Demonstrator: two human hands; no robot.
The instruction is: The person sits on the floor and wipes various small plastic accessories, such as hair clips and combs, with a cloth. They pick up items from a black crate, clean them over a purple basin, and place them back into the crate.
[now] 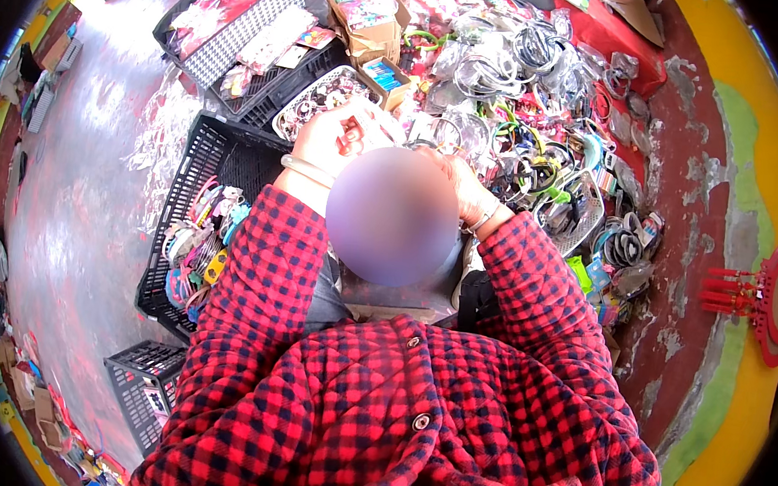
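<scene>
My left hand (347, 139) is raised in front of me, its fingers curled closed. Reddish bits show at its fingers, too small to name. My right hand (464, 190) is close to it on the right, its fingers bent inward. A dark curved piece (422, 144) shows between the two hands. A round blurred patch covers the space just below them, so what they hold cannot be made out. Beyond my left hand stands a white basket (281, 125) of small dark and white hair accessories. Headbands (550, 169) in many colours lie heaped beyond my right hand.
A black crate (158, 252) with colourful headbands (201, 247) stands at my left, a smaller black crate (138, 360) nearer. Farther off are a patterned crate (241, 35) of packets and a cardboard box (373, 41). Bagged headbands (503, 65) cover the red cloth (636, 66).
</scene>
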